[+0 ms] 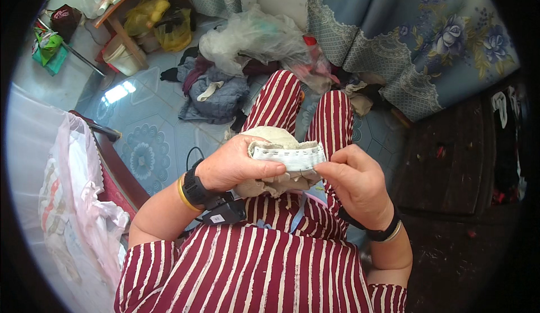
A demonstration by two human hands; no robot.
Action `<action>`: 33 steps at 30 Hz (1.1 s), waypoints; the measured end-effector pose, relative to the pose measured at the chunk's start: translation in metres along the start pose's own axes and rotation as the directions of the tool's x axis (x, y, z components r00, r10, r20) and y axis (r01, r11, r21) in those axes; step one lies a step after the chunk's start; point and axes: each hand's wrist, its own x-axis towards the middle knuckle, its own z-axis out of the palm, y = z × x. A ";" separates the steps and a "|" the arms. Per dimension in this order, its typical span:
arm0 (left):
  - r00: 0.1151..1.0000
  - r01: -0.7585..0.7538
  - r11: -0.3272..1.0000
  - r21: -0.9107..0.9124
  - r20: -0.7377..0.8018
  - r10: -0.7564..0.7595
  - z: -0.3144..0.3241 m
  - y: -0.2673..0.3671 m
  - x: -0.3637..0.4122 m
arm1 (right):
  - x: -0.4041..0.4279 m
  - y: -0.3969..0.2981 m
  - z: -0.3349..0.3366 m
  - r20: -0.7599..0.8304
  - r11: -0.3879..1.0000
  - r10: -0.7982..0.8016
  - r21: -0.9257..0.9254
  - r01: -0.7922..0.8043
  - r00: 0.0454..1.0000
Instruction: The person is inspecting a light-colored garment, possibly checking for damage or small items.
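Observation:
Above my lap I hold a bunched beige cloth piece point(270, 135) with a white ribbed elastic band point(291, 157) along its edge. Dark running stitches show along the band's upper side, with a few dark thread marks near its lower edge. My left hand point(236, 161) grips the band's left end and the cloth, its thumb lying across the front. At the lower right corner of the band, my right hand point(358, 178) pinches with thumb and forefinger. Whether a needle is between those fingers is too small to tell.
Crumpled grey-blue clothing point(219, 91) and a clear plastic bag point(257, 34) lie on the tiled floor ahead. A floral curtain point(422, 39) hangs at the right, above dark wooden furniture point(443, 169). White and pink fabric point(84, 211) drapes at the left. A white bucket point(122, 55) stands beneath a wooden table point(122, 3).

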 end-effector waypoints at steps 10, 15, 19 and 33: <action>0.999 0.049 0.995 0.083 -0.024 -0.047 -0.001 0.001 -0.001 | 0.002 -0.005 0.002 0.026 0.993 -0.057 -0.104 0.059 0.998; 0.998 0.055 0.994 0.097 -0.021 -0.053 0.000 0.000 -0.001 | 0.003 -0.006 0.001 0.052 0.988 -0.067 -0.135 0.073 0.996; 1.000 0.026 0.995 0.094 0.007 -0.027 0.000 -0.002 0.000 | 0.004 -0.006 0.000 0.062 0.986 -0.080 -0.144 0.089 0.995; 0.998 0.053 0.993 0.106 0.031 -0.056 -0.008 -0.009 0.004 | 0.001 0.008 0.019 -0.028 0.996 -0.066 0.050 0.067 0.997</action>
